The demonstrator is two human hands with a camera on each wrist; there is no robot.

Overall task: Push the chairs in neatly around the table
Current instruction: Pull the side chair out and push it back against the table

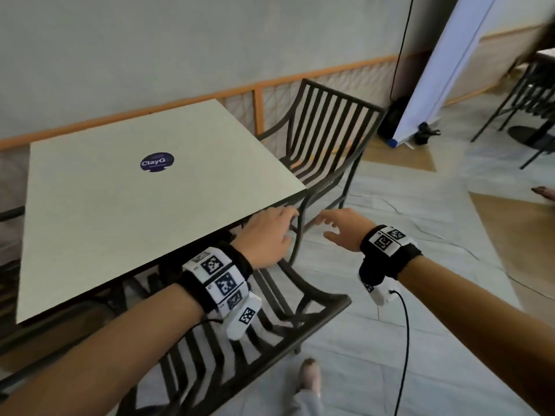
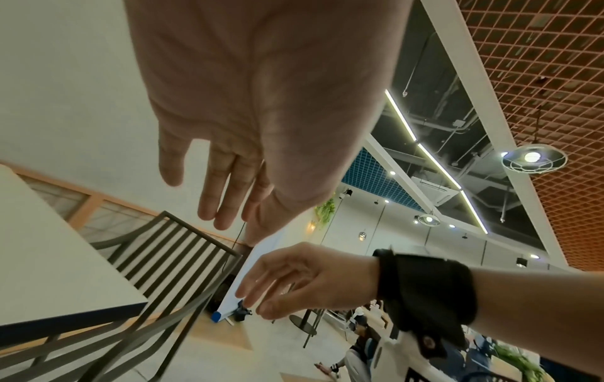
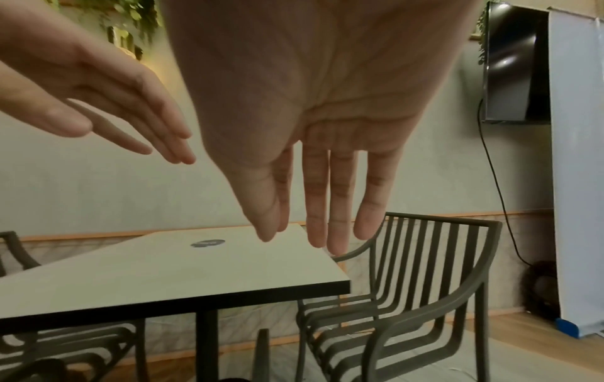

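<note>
A square cream table (image 1: 126, 211) with a round dark sticker (image 1: 157, 161) stands by the wall. A dark slatted chair (image 1: 324, 139) sits at its right side, pulled out a little from the edge; its seat and back (image 3: 421, 279) show in the right wrist view. Another dark slatted chair (image 1: 270, 334) stands just below me, tucked partly under the near edge. My left hand (image 1: 270, 232) hovers near the table's front right corner with straight fingers (image 2: 222, 204), holding nothing. My right hand (image 1: 339, 226) floats beside it, its fingers (image 3: 326, 206) spread and empty.
A third chair (image 3: 13, 250) shows at the table's far left. A white roll-up banner (image 1: 444, 70) and black cable (image 1: 402, 43) stand at the back right. More dark chairs (image 1: 528, 94) are at the far right. Cables (image 1: 420, 223) run across the floor; my shoe (image 1: 309, 376) is below.
</note>
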